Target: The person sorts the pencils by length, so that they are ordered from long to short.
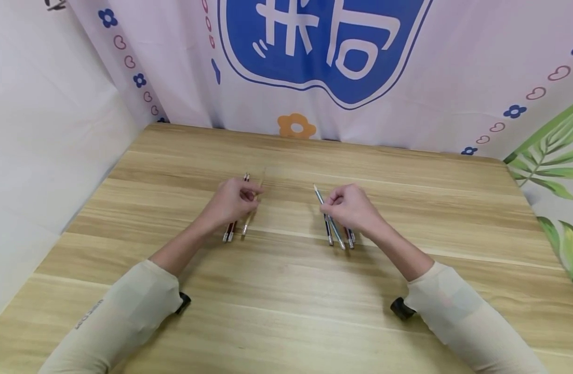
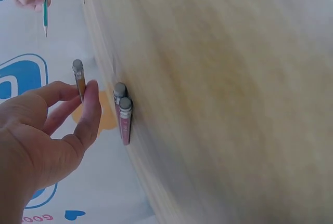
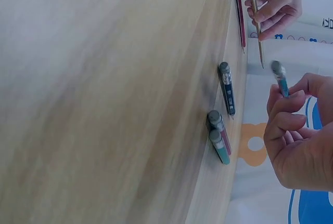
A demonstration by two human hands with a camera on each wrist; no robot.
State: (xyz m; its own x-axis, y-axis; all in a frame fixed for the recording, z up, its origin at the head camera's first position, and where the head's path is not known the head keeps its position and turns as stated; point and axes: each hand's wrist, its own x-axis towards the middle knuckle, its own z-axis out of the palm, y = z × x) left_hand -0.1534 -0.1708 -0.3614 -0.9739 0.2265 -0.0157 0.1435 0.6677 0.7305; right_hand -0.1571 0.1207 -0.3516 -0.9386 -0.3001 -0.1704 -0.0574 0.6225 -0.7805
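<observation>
My left hand (image 1: 232, 201) pinches a yellow pencil (image 1: 248, 223) between thumb and fingers. In the left wrist view the metal eraser end of that yellow pencil (image 2: 79, 73) points toward the camera. Beside this hand two dark red pencils (image 2: 125, 122) lie together on the table. With thumb and fingertips my right hand (image 1: 355, 208) pinches a teal pencil (image 1: 335, 231), its sharpened tip pointing away from me. Below the right hand, a dark blue pencil (image 3: 228, 91) lies apart from a red pencil (image 3: 223, 129) and a green pencil (image 3: 220, 148), which lie side by side.
The wooden table (image 1: 286, 291) spreads out under both hands. Behind it hangs a printed cloth (image 1: 188, 67) with a blue emblem and an orange flower. A white wall covering (image 1: 48, 130) stands at the left, and leaf-patterned cloth (image 1: 557, 161) at the right.
</observation>
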